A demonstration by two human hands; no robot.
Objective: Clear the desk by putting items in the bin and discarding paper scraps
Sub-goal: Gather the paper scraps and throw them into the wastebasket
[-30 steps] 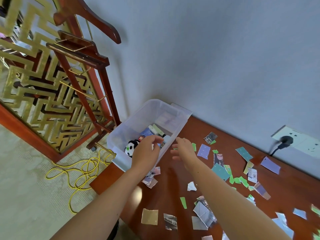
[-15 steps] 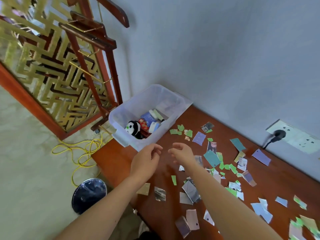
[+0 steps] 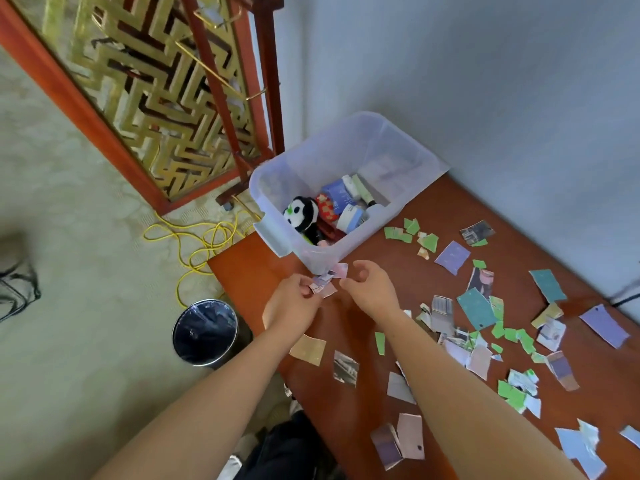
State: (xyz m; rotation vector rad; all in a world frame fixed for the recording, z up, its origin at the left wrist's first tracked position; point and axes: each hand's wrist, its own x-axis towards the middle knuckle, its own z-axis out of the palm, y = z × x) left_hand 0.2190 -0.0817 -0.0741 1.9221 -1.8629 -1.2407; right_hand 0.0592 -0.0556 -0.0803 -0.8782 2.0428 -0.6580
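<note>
I am pinching a small bunch of paper scraps [image 3: 325,284] in my left hand [image 3: 292,306] fingers, above the surface [image 3: 256,261] beside the clear bin [image 3: 311,157]. My right hand [image 3: 372,291] fingers are curling narrow beside the bunch; I cannot tell if they are holding it. The trash can [image 3: 206,332] is sitting left, nearer my left hand.

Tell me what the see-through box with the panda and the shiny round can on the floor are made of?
The see-through box looks like cloudy plastic: things show dimly through its walls. The shiny round can seems metal, its rim gleaming; the glossy dark liner looks plastic.
</note>
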